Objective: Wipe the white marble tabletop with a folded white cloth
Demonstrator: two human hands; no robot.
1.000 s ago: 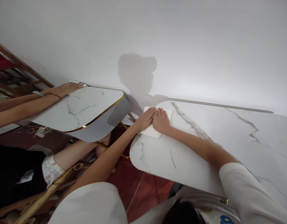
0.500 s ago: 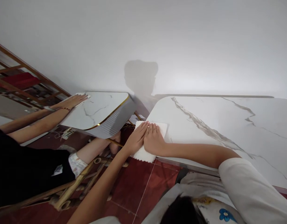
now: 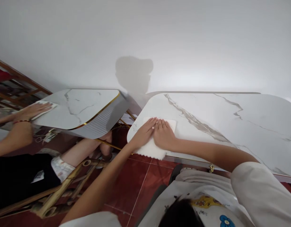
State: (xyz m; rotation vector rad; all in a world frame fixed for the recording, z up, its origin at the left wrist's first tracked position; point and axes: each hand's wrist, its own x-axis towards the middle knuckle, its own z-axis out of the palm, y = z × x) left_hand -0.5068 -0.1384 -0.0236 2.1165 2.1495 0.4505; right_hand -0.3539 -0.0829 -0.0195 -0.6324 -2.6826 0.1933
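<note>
A white cloth [image 3: 152, 150] with a scalloped edge lies on the left end of a white marble-patterned table [image 3: 206, 108], its near corner hanging over the front edge. My left hand [image 3: 144, 134] rests flat on the cloth, fingers stretched out. Against it, fingertips nearly meeting, my right hand [image 3: 163, 135] also presses flat on the cloth, its fingers extended and close together. Neither hand grasps the cloth; both lie on top of it.
At left, another person's hand [image 3: 38, 108] lies on a second white cloth [image 3: 50, 107] on a smaller marble-patterned table [image 3: 93, 97] with gold trim. A bamboo chair [image 3: 53, 201] stands at lower left, and a wall [image 3: 194, 44] rises behind both tables.
My hands and the cloth have shifted right, further onto the table. The other person's hand and cloth have moved left. The camera view has also shifted.
</note>
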